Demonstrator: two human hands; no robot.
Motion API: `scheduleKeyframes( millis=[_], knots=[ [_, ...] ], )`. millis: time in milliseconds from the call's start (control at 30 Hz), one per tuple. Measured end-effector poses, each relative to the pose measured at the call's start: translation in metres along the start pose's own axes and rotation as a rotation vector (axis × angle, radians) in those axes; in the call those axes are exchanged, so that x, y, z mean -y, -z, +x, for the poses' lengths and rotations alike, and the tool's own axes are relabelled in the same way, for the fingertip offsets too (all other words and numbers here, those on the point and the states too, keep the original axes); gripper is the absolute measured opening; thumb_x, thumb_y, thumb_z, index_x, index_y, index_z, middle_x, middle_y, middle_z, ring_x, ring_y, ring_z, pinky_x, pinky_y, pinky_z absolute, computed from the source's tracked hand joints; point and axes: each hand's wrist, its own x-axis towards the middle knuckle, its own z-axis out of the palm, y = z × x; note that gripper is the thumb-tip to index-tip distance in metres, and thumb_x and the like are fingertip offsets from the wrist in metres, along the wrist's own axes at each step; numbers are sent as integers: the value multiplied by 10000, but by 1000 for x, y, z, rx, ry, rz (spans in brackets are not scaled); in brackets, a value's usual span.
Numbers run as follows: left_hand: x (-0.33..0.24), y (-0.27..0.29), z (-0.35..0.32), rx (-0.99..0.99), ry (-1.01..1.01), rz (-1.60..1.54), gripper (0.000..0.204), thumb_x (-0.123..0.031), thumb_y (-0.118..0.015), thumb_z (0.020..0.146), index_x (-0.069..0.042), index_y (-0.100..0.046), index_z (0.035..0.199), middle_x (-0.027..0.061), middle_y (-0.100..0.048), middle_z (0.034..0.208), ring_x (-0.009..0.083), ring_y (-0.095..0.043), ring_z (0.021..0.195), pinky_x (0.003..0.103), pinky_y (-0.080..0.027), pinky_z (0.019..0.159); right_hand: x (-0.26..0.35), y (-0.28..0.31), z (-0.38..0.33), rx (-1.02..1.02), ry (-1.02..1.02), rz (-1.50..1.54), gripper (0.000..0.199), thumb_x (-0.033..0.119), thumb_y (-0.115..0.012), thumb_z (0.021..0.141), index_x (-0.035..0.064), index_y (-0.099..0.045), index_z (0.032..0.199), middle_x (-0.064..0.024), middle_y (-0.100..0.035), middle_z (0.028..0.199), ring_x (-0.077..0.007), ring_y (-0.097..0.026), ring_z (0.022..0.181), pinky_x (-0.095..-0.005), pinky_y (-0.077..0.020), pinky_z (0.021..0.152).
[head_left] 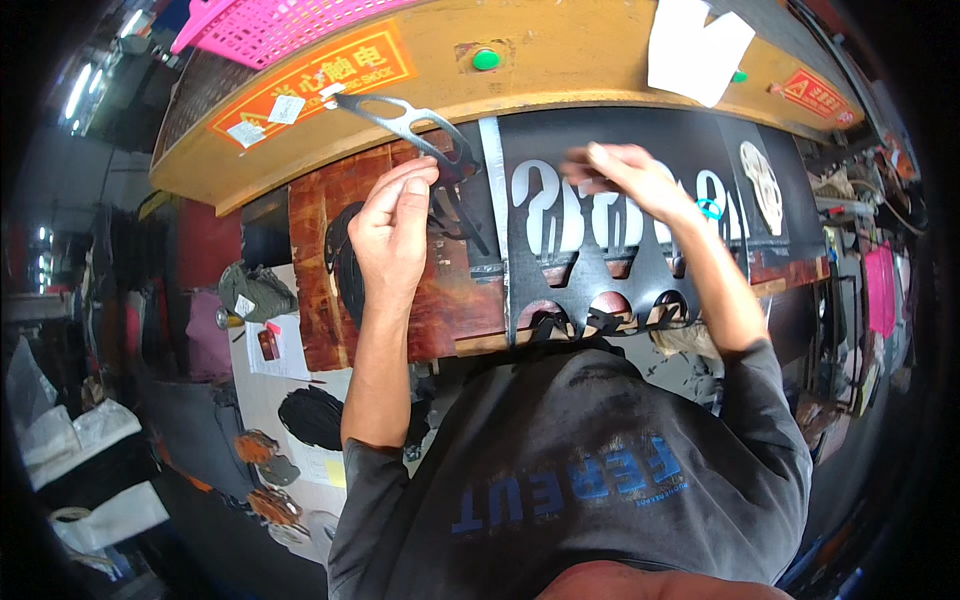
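My left hand (392, 225) is closed in a pinch at the lower end of a dark, thin cut-out piece (408, 122) with rounded openings. The piece is held up over the reddish-brown board and slants up to the left. My right hand (635, 180) hovers over the work surface with its fingers stretched to the left; the fingertips are blurred and I see nothing in them. Below it lies a black sheet (588, 275) with curved cut-outs, its near edge hanging over the front. Several pale, shiny curved shapes (545, 210) show in and around the sheet.
A yellow machine beam (560, 65) with a green button (486, 60) crosses behind the board (440, 310). On top are a pink basket (270, 25) and white paper (695, 55). A cream cut-out shape (762, 190) lies at right. Dark pieces (312, 418) sit on a lower-left table.
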Motion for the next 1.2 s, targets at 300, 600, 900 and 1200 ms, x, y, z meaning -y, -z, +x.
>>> scheduleKeyframes(
  millis=[300, 600, 900, 1200],
  knots=[
    [-6, 25, -9, 94, -29, 69, 266, -124, -607, 1089, 93, -760, 1098, 184, -743, 1258, 255, -687, 1202, 374, -521, 1069, 59, -124, 76, 353, 171, 336, 218, 168, -805, 988, 14, -767, 1139, -11, -767, 977, -93, -665, 826, -268, -545, 768],
    [76, 108, -93, -734, 352, -553, 288, -265, -637, 1090, 11, -715, 1120, 142, -760, 1117, 219, -732, 974, 397, -637, 878, 76, -170, 124, 115, 276, -49, 172, 138, -664, 1062, 1, -707, 1156, -1, -732, 962, -69, -654, 871, -273, -539, 783],
    [119, 131, -233, -961, 664, -430, 285, -300, -623, 1090, -36, -719, 1138, 84, -760, 1080, 157, -708, 883, 324, -626, 784, 85, -241, 181, -84, 755, -230, 251, 192, -689, 1080, 31, -686, 1274, -5, -740, 1037, -104, -664, 904, -291, -575, 829],
    [141, 68, -268, -608, 793, -444, 233, -168, -553, 1100, -6, -720, 1087, 69, -744, 1003, 123, -700, 805, 289, -607, 711, -53, -336, 42, 499, 815, -523, 364, 46, -722, 799, 47, -777, 1160, -160, -693, 1390, -396, -543, 1445, -542, -419, 1233]
  ],
)
